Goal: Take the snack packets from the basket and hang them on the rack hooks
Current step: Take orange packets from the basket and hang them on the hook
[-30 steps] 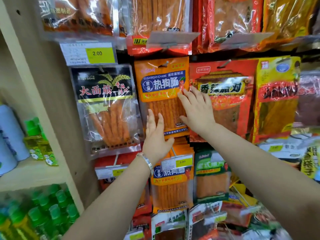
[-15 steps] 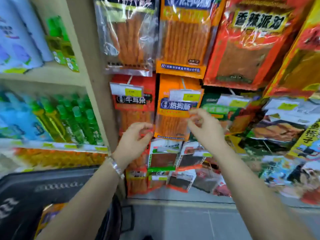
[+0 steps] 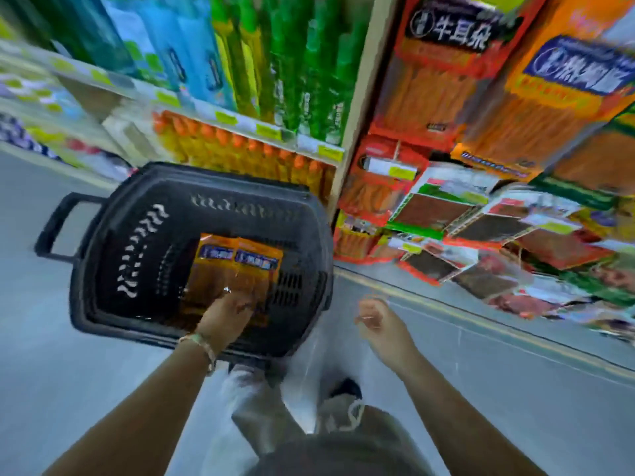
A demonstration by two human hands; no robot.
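Orange foil snack packets (image 3: 237,269), 2 side by side, lie flat in the bottom of the black slotted plastic basket (image 3: 137,207). Each carries a blue band with white writing too blurred for me to read. The left hand (image 3: 225,316) is on their near ends; I cannot tell its grip. The right hand (image 3: 376,319) hangs loosely curled, holding nothing. A hanging red packet (image 3: 446,63) reads 牛耳朵.
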